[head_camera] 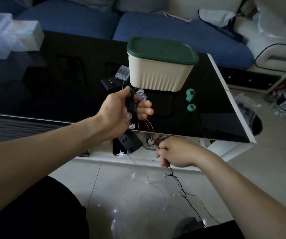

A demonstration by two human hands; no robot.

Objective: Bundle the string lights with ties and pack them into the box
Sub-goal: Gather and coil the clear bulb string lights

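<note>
the left hand (121, 109) has its grip clenched round the coiled string lights (131, 105) above the surface (216, 104), the right hand (175, 152) pinches the loose wire, so feed slack evenly, tangle-free.

— What colours near the desk's (225, 121) far right corner?
— Cream ribbed box (159, 75), dark green lid (162, 50); two teal ties (190, 99). Desk glossy black, white-edged.
— The string lights (132, 106)?
— Black and copper wire.
</note>
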